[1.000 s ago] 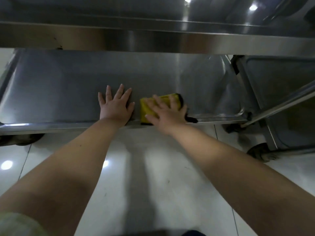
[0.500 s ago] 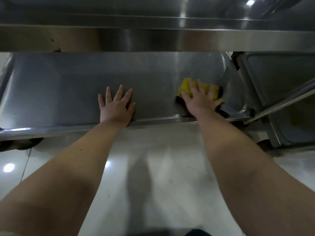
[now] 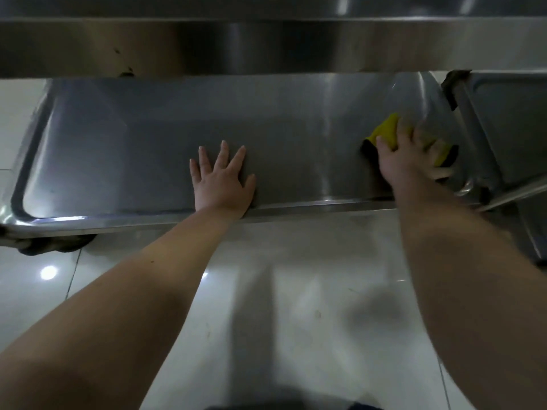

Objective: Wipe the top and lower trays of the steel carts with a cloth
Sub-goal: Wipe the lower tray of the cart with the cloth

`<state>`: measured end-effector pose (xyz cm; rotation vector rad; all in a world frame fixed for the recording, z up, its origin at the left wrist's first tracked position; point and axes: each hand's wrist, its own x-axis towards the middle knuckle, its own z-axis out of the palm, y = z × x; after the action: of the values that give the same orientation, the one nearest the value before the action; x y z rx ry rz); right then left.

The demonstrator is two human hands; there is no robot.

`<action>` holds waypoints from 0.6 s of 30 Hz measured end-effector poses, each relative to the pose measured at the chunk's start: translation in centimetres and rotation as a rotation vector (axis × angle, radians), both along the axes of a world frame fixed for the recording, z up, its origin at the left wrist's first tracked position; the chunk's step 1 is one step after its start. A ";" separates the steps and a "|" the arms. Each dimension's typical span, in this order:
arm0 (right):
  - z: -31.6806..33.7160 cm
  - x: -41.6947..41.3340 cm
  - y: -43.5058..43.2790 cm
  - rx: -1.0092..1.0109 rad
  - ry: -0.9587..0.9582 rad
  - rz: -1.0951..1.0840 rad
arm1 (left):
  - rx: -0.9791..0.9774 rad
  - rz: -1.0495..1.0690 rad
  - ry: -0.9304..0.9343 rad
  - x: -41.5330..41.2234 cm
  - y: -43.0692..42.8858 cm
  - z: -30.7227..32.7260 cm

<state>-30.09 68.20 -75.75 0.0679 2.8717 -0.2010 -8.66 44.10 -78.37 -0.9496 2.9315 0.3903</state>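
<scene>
Under the right hand (image 3: 405, 161), at the far right end of the lower tray (image 3: 118, 149), lies the yellow cloth (image 3: 386, 130), its dark edge showing on either side of the palm. That hand presses it flat, fingers laid over it rather than curled round it, though blur softens the fingertips. Well apart to its left, the left hand (image 3: 222, 182) rests palm down on bare steel just inside the tray's front rim, fingers splayed, holding nothing; it looks like a brace.

The tray's long axis runs left to right across both hands, so almost the whole of its length lies leftward from the cloth, past the left hand and on to the rounded left corner. The right hand is the nearer to the tray's right wall, just beyond which a second cart (image 3: 515, 113) stands. A stroke leftward would, I judge, meet the bracing hand, which would have to lift or shift. Above both hands the top tray (image 3: 266, 45) overhangs.
</scene>
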 end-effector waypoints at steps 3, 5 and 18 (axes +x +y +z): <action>-0.5 3.7 -6.6 -0.031 0.009 0.226 | -0.005 0.005 -0.006 0.1 0.1 0.1; -0.4 6.5 -10.7 -0.052 -0.026 0.550 | -0.006 0.010 0.003 0.2 0.0 0.1; 0.1 1.2 4.3 -0.020 0.009 0.001 | 0.030 0.012 0.008 0.1 0.3 0.3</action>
<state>-28.86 72.46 -75.61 0.0624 2.8784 -0.2304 -8.59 44.36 -78.07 -0.9642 2.9194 0.4380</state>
